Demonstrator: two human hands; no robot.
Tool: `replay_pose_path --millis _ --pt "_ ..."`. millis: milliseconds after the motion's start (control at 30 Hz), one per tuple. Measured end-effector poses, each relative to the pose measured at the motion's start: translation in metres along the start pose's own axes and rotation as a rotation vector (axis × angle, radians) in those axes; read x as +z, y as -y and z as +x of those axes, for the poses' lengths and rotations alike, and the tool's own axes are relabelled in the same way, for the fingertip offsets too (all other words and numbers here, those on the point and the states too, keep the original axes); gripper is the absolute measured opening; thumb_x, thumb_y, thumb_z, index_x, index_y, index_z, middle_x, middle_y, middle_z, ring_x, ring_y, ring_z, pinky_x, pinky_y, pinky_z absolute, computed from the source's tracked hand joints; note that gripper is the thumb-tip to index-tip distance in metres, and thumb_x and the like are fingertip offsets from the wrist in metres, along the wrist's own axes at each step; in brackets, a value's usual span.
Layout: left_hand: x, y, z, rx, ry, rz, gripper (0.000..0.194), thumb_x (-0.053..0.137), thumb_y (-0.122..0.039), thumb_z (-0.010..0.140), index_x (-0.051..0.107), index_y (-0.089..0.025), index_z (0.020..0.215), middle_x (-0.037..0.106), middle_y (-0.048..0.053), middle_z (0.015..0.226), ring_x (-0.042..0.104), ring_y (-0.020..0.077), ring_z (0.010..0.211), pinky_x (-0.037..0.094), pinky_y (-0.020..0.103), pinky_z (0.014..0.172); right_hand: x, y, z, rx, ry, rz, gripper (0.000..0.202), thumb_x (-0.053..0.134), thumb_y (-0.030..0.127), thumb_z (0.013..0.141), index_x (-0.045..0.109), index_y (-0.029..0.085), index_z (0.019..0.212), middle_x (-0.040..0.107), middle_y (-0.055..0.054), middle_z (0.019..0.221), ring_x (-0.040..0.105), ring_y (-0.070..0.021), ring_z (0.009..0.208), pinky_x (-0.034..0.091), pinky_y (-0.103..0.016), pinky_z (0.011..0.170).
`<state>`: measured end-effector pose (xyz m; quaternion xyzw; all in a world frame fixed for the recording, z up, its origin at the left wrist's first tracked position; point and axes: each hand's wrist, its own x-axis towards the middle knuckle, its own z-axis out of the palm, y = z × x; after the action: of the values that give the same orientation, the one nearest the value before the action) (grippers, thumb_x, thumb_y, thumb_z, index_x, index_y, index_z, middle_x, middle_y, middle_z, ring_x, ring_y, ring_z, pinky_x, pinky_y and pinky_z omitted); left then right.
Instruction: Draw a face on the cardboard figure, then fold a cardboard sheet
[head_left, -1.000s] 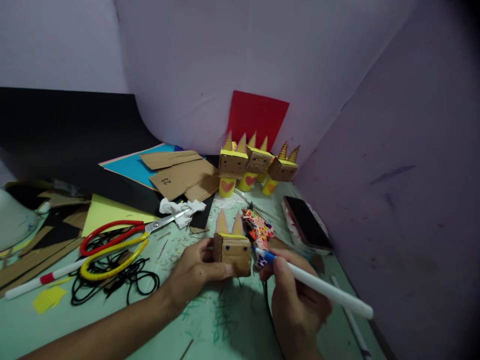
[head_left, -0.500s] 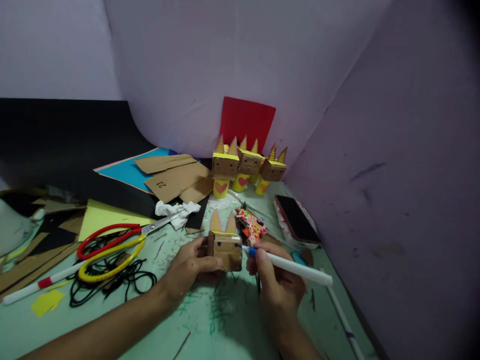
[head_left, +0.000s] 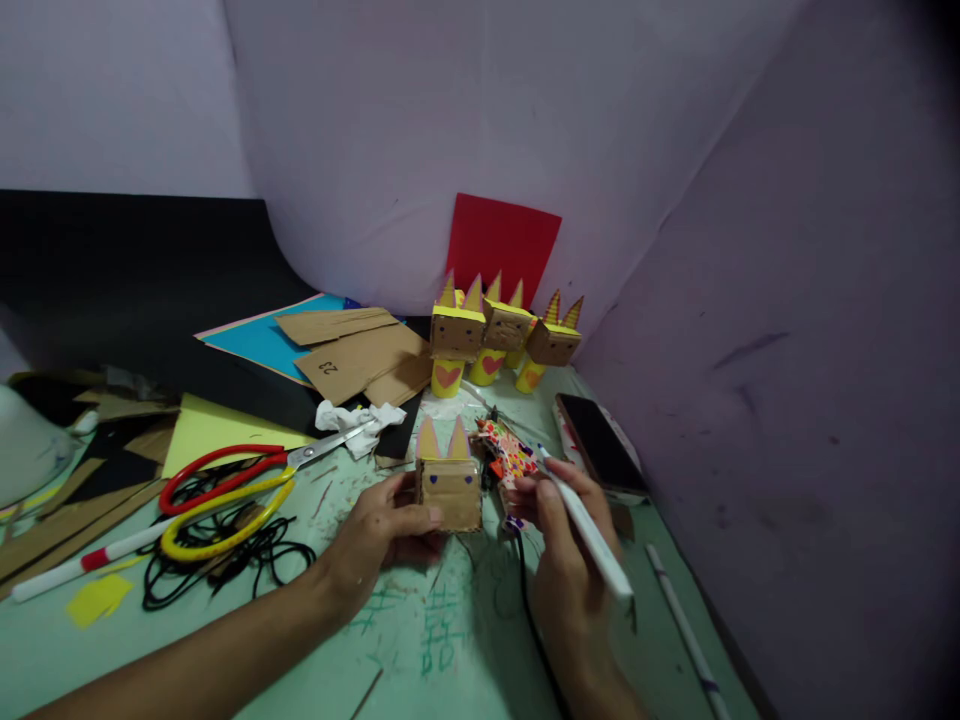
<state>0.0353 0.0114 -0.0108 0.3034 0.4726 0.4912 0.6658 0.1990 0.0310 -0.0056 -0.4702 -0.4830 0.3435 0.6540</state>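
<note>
Head camera: left hand (head_left: 367,537) grips cardboard box (head_left: 451,500), six o'clock; right hand (head_left: 564,565) pinches marker (head_left: 595,538), five o'clock — apparently between face-drawing strokes; another would need the box steady.

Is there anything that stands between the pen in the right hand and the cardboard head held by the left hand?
Seen from the head camera, yes: a colourful patterned bundle lies in the gap between the pen in the right hand and the cardboard head in the left hand. Whether it blocks the way, I cannot tell.
</note>
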Motion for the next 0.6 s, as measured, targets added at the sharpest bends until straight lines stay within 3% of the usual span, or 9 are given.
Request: replay_pose_path --millis 67,200,600 --pt "0.0 0.0 -0.001 0.018 0.002 -0.003 0.062 0.074 -0.031 0.06 0.058 -0.01 0.116 0.07 0.012 0.093 0.06 0.0155 0.065 0.049 0.025 0.055 -0.001 -0.006 -0.001 -0.019 0.125 -0.045 0.032 0.068 0.031 0.078 0.057 0.019 0.105 0.072 -0.005 0.084 0.071 -0.0195 0.075 0.057 -0.03 0.064" --pt "-0.002 0.001 0.0 0.04 0.039 -0.024 0.064 0.072 -0.031 0.064 0.054 -0.014 0.123 0.066 0.015 0.113 0.064 0.0253 0.091 0.051 0.028 0.063 0.0 -0.012 -0.011 -0.106 0.344 -0.084 0.038 0.066 0.021 0.078 0.052 0.023 0.113 0.069 -0.006 0.098 0.071 -0.0187 0.084 0.06 -0.028 0.068" --pt "-0.007 0.005 0.003 0.073 0.156 0.004 0.069 0.073 -0.028 0.065 0.05 -0.016 0.129 0.062 0.016 0.123 0.062 0.0282 0.103 0.05 0.024 0.06 0.0 -0.016 -0.014 -0.061 0.348 -0.165 0.038 0.063 0.022 0.082 0.047 0.023 0.116 0.067 -0.007 0.099 0.072 -0.0188 0.079 0.061 -0.028 0.064"
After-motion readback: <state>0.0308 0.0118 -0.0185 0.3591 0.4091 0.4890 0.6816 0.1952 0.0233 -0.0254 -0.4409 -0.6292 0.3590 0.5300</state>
